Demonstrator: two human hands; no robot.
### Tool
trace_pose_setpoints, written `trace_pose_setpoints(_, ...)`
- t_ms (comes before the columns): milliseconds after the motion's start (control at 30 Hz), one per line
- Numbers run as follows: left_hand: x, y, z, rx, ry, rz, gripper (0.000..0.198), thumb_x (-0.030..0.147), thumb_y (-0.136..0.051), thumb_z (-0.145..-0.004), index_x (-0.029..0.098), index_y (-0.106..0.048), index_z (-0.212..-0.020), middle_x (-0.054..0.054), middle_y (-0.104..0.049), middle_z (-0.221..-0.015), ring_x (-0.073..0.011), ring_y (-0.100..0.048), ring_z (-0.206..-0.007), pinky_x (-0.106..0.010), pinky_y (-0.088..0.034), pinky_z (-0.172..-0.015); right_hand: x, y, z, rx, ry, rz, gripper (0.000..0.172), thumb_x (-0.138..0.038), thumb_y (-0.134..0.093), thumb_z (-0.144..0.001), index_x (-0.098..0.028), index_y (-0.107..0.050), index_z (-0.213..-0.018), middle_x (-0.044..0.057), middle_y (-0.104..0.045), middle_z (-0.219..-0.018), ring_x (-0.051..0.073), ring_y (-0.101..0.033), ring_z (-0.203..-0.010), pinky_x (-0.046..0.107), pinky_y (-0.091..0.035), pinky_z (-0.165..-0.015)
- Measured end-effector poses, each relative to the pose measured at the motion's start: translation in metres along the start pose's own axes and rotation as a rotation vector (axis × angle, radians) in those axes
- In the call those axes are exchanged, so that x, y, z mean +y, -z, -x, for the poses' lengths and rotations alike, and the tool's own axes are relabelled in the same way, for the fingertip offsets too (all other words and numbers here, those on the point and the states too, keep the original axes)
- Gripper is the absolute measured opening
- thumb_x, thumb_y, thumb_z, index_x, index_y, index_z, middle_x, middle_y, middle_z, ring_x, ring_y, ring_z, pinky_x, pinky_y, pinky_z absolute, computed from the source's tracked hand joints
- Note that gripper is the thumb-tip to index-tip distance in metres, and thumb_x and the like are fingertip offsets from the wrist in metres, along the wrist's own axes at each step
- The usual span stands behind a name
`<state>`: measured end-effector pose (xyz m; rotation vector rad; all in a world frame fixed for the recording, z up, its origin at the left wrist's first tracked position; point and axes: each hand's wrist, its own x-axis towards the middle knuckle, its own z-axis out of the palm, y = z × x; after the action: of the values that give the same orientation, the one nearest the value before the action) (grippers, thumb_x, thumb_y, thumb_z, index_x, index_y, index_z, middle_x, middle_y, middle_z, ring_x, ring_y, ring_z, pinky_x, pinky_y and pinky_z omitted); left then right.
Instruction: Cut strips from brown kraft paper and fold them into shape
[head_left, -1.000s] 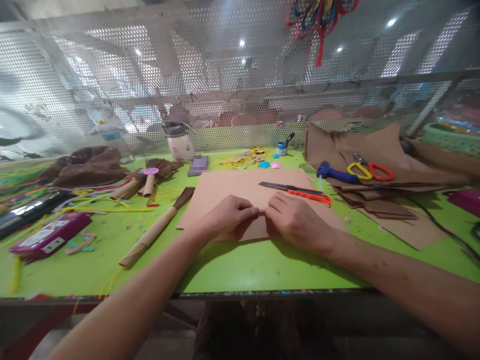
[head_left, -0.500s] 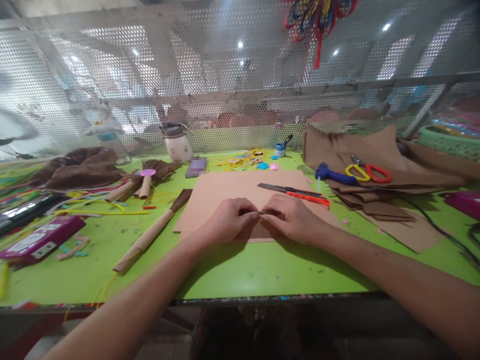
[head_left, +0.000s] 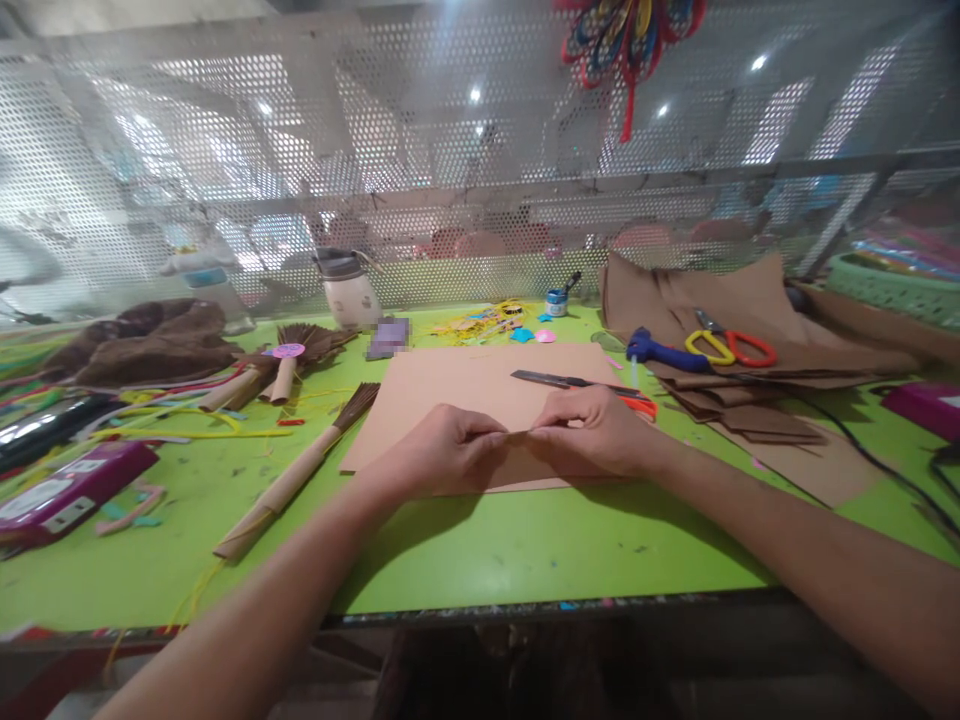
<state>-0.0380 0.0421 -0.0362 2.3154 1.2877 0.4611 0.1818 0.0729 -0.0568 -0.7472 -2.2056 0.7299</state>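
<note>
A narrow strip of brown paper is stretched between my hands, just above the brown cardboard sheet. My left hand pinches its left end between thumb and fingers. At the other end, my right hand grips it the same way. Most of the strip is hidden in my fingers. Behind my right hand, a dark and orange tool, which looks like a utility knife, lies on the cardboard. Left of the sheet rests a rolled paper handle with a fringed brown end.
Folded brown paper is piled at right, with scissors and a blue glue gun on it. A purple power strip lies left on the green table. A white jar stands before the perforated screen.
My hands have drawn slightly apart, so more of the paper strip shows between them. The view has shifted a little; the things on the table have stayed in place.
</note>
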Motion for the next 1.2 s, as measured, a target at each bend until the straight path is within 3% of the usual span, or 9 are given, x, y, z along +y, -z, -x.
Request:
trace_pose_setpoints(200, 0.005, -0.001, 0.0, 0.046, -0.061, -0.132, 0.032, 0.032, -0.041, -0.089, 0.015, -0.068, -0.084, 0.0, -0.066, -0.068, -0.0105, -0.053, -0.058, -0.02, -0.034, -0.054, -0.004, 0.006, 0.002, -0.035, 0.003, 0.037, 0.019, -0.026, -0.06, -0.082, -0.014, -0.07, -0.072, 0.003, -0.068, -0.069, 0.013, -0.059, -0.065, 0.023, -0.043, -0.059)
trace_pose_setpoints(433, 0.004, -0.007, -0.002, 0.068, -0.155, -0.137, 0.031, 0.032, -0.04, -0.092, 0.015, -0.065, -0.086, -0.001, -0.066, -0.07, -0.0095, -0.053, -0.058, -0.019, -0.036, -0.056, -0.01, 0.0, -0.002, -0.046, 0.146, 0.126, 0.017, -0.022, -0.056, -0.085, -0.015, -0.071, -0.08, 0.003, -0.068, -0.071, 0.013, -0.059, -0.067, 0.024, -0.043, -0.063)
trace_pose_setpoints(600, 0.006, -0.004, 0.0, 0.049, -0.189, -0.196, 0.027, 0.028, -0.041, -0.091, 0.015, -0.065, -0.091, -0.001, -0.066, -0.071, -0.0097, -0.053, -0.058, -0.019, -0.037, -0.056, -0.016, 0.003, -0.001, -0.056, 0.064, 0.083, 0.015, -0.017, -0.057, -0.082, -0.014, -0.069, -0.073, 0.003, -0.068, -0.07, 0.012, -0.059, -0.065, 0.022, -0.042, -0.06)
trace_pose_setpoints(767, 0.011, -0.002, -0.002, 0.039, -0.157, -0.116, 0.026, 0.022, -0.041, -0.088, 0.015, -0.065, -0.095, -0.002, -0.069, -0.081, -0.0113, -0.058, -0.067, -0.019, -0.041, -0.063, -0.015, 0.004, -0.003, -0.049, 0.066, 0.073, 0.016, -0.017, -0.056, -0.082, -0.014, -0.069, -0.072, 0.004, -0.069, -0.071, 0.013, -0.059, -0.066, 0.024, -0.043, -0.062)
trace_pose_setpoints(933, 0.012, 0.0, -0.002, 0.053, -0.135, -0.101, 0.026, 0.03, -0.046, -0.087, 0.014, -0.067, -0.085, 0.0, -0.066, -0.069, -0.01, -0.054, -0.059, -0.019, -0.038, -0.056, -0.011, 0.004, -0.003, -0.071, 0.067, 0.023, 0.014, -0.018, -0.058, -0.081, -0.014, -0.07, -0.076, 0.003, -0.069, -0.072, 0.013, -0.059, -0.067, 0.024, -0.044, -0.064)
trace_pose_setpoints(1200, 0.01, 0.007, -0.002, 0.006, -0.025, -0.015, 0.028, 0.033, -0.045, -0.087, 0.014, -0.062, -0.075, 0.001, -0.059, -0.065, -0.0108, -0.05, -0.061, -0.02, -0.038, -0.057, -0.007, 0.013, -0.002, -0.06, -0.079, 0.034, 0.015, -0.022, -0.059, -0.079, -0.014, -0.069, -0.07, 0.003, -0.069, -0.07, 0.014, -0.059, -0.066, 0.024, -0.043, -0.063)
